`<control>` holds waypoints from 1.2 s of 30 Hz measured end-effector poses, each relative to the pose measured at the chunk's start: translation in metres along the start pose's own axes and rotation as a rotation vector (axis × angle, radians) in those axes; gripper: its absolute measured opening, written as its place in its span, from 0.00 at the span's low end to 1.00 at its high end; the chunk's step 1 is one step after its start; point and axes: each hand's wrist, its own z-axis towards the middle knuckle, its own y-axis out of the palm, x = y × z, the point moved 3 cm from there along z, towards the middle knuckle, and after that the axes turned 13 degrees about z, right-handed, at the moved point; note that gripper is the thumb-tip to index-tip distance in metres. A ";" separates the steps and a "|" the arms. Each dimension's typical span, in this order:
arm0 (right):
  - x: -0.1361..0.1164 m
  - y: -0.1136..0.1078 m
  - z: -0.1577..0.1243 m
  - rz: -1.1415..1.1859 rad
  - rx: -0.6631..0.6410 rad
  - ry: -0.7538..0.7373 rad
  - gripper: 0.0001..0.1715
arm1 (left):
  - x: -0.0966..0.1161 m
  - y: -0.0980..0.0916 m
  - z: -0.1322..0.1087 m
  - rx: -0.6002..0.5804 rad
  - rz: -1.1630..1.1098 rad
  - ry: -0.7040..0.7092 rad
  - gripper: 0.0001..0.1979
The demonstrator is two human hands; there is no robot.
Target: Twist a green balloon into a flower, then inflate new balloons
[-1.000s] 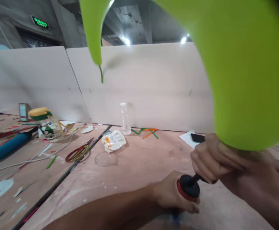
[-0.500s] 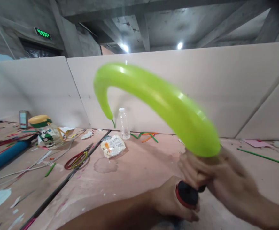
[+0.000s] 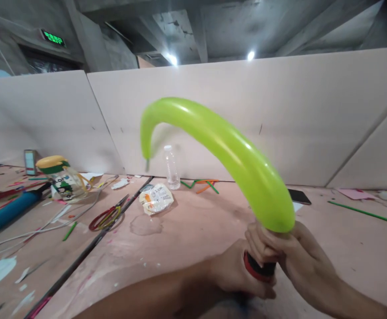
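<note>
A long lime-green balloon [image 3: 220, 139], inflated and arched, rises from my right hand [image 3: 279, 248] and curls over to the left. Its thin uninflated tip hangs down in front of the white partition. The fingers of my right hand are closed round the balloon's neck, over the top of a balloon pump. My left hand [image 3: 236, 270] grips that pump [image 3: 261, 270], whose black end and red rim show beside the fingers. The pump's nozzle and most of its body are hidden by the hands.
Nearby on the pink table stand a clear plastic bottle [image 3: 172, 168] and a crumpled wrapper [image 3: 156, 199]. Scissors [image 3: 108, 218], a yellow-lidded jug [image 3: 63, 179] and a blue pump [image 3: 12, 210] lie left. A black phone [image 3: 299, 196] is behind my right hand.
The balloon's base and my right hand have shifted slightly left and down, closer to my left hand. The balloon's arch has dropped a little, and the black phone has come into sight.
</note>
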 end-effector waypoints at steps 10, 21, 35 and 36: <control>-0.051 0.029 0.016 -0.050 0.051 -0.073 0.28 | -0.001 -0.001 -0.011 0.040 0.019 -0.058 0.24; -0.024 0.014 0.005 0.092 0.014 -0.044 0.27 | -0.001 -0.001 -0.005 0.015 0.040 0.015 0.24; 0.012 0.005 -0.004 -0.014 0.079 -0.119 0.29 | 0.003 0.001 -0.004 0.076 0.050 0.025 0.23; 0.006 0.008 -0.003 -0.011 0.066 -0.137 0.29 | 0.004 0.001 -0.003 0.075 0.049 0.029 0.24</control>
